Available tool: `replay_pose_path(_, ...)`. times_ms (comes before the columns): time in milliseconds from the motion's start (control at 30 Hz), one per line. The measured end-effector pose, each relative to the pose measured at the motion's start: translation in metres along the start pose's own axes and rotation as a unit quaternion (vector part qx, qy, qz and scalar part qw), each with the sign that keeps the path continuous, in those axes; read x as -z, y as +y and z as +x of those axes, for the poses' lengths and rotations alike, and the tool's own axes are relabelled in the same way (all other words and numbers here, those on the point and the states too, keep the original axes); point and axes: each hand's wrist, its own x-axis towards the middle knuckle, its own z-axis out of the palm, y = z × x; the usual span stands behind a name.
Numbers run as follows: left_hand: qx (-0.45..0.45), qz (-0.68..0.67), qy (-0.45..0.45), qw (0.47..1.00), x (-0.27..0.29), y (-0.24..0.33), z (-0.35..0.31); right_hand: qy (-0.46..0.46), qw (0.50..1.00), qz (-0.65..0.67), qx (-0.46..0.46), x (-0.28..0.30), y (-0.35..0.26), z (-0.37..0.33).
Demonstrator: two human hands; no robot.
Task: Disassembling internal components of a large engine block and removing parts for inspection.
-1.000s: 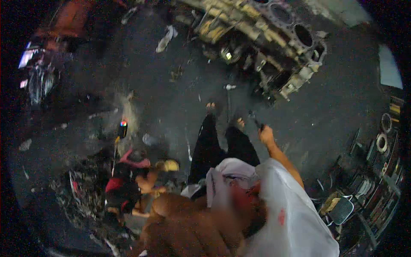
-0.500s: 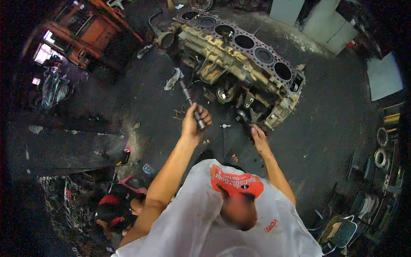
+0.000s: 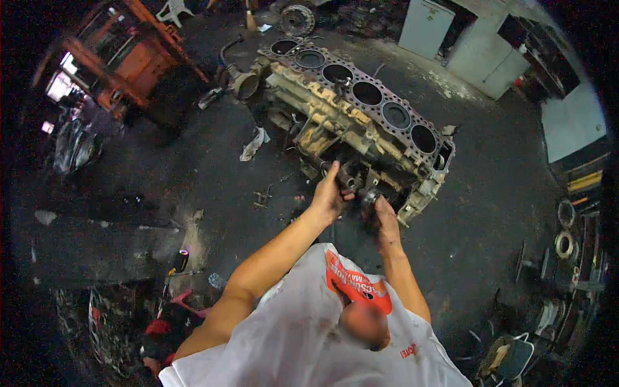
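My left hand (image 3: pixel 329 195) is closed around a steel bar (image 3: pixel 348 180), which looks like a socket extension. It points in among the dark parts at the near side of a large, dirty engine block (image 3: pixel 335 106). Close beside it, my right hand (image 3: pixel 387 222) grips a dark metal tool with a rounded head (image 3: pixel 369 196); its exact kind is unclear. The tool's head and the bar's near end are a short gap apart, just in front of the block. Several round cylinder bores show along the block's top face.
A crumpled rag (image 3: pixel 255 143) lies on the dark floor left of the block. An orange machine frame (image 3: pixel 138 61) stands far left. Pale cabinets (image 3: pixel 425 27) line the far right, and metal rings (image 3: pixel 564 245) lie at right. Another person (image 3: pixel 157 338) is at lower left.
My left hand has moved right and turned the steel bar toward the block, close to my right hand. The right hand has dropped slightly, still holding the dark tool.
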Motion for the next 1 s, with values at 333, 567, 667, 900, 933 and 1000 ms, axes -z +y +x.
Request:
replay_pose_path(333,0.067,-0.038,-0.049,0.996,0.01,0.092,0.149,0.214,0.968,-0.125,-0.04,-0.082,0.008,0.154)
replay_pose_path(567,0.154,0.204,-0.067,0.964,0.043,0.144,0.23,0.207,0.962,-0.174,-0.044,-0.131,0.024,0.213)
replay_pose_path(667,0.222,0.258,-0.031,0.94,0.074,0.135,0.266,0.187,0.961,-0.194,-0.056,-0.134,0.05,0.231)
replay_pose_path(900,0.178,0.558,-0.169,0.793,0.122,0.119,0.32,0.112,0.963,-0.242,-0.03,-0.127,0.127,0.245)
replay_pose_path(933,0.138,0.617,-0.157,0.759,0.121,0.119,0.321,0.105,0.949,-0.296,-0.018,-0.124,0.135,0.248)
replay_pose_path(1000,0.096,0.679,-0.147,0.712,0.117,0.117,0.322,0.099,0.933,-0.339,0.07,-0.115,0.146,0.255)
